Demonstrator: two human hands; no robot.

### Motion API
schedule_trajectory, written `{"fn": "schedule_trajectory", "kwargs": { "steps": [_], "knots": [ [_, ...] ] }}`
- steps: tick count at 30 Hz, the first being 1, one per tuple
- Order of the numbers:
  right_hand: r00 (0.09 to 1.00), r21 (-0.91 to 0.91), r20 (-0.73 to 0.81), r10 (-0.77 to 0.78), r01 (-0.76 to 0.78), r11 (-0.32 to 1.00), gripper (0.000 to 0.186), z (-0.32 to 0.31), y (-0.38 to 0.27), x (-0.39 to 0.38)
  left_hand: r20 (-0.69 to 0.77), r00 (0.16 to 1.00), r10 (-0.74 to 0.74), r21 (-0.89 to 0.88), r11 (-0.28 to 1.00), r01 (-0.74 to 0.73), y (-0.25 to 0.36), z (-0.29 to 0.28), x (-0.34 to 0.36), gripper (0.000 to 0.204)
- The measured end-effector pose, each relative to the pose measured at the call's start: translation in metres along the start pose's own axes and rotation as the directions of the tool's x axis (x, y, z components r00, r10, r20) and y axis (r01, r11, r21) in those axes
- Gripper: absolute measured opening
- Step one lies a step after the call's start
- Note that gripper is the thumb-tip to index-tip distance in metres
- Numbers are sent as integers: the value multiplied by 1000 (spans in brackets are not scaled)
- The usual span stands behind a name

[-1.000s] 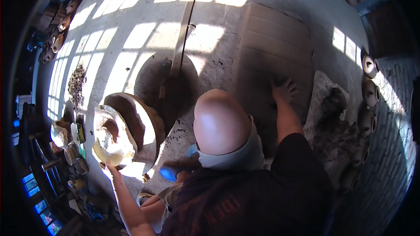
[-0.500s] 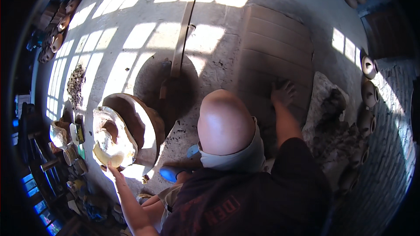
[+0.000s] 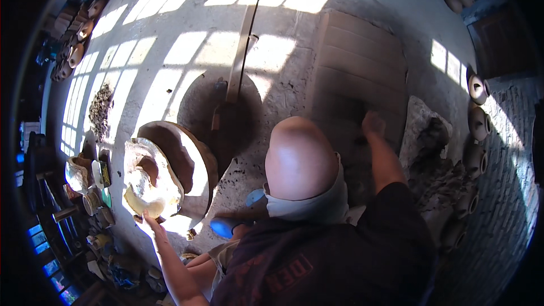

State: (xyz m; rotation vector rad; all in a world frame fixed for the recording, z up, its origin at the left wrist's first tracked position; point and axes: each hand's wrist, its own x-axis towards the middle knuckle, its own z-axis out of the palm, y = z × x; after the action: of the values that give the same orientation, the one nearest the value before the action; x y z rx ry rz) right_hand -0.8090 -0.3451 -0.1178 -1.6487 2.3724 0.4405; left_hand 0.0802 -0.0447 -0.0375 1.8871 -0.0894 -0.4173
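At the lower left, my left hand [image 3: 149,224] closes on the lower rim of a pale, crusted bowl [image 3: 174,184], its thumb up against a yellowish curved piece [image 3: 139,203] there. Whether that piece is loose or part of the bowl, I cannot tell. The bowl tilts in front of a larger brown round basin [image 3: 198,156]. My right hand [image 3: 373,124] is low over the near part of a brown slab marked with crosswise lines [image 3: 357,51]. In the shade its fingers look drawn together and blurred; anything under them is hidden.
A long wooden bar [image 3: 243,51] extends from a dark round disc [image 3: 192,99] on the floor. Dark clay lumps [image 3: 447,187] lie on the right beside several round pots [image 3: 479,123]. Containers and tools [image 3: 79,175] crowd the left. Crumbs [image 3: 101,107] form a small heap on the floor.
My right hand has gone from spread fingers over the slab to a narrower, drawn-in shape, slightly nearer me. My left hand keeps its grip on the bowl's rim. The whole view has shifted slightly.
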Motion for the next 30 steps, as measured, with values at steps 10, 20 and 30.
{"fn": "schedule_trajectory", "kwargs": {
  "steps": [10,20,30],
  "knots": [
    [831,186,-351,431,-389,902,33,-8,-29,-24,64,996,-69,-22,997,71,-1,10,-14,77],
    [986,112,-40,161,-155,981,34,-51,35,0,-37,997,72,1,997,-72,13,-6,-10,72],
    [972,380,-150,178,-110,919,40,-222,106,-41,-27,1000,-5,-55,998,4,44,25,-74,49]
  ]
}}
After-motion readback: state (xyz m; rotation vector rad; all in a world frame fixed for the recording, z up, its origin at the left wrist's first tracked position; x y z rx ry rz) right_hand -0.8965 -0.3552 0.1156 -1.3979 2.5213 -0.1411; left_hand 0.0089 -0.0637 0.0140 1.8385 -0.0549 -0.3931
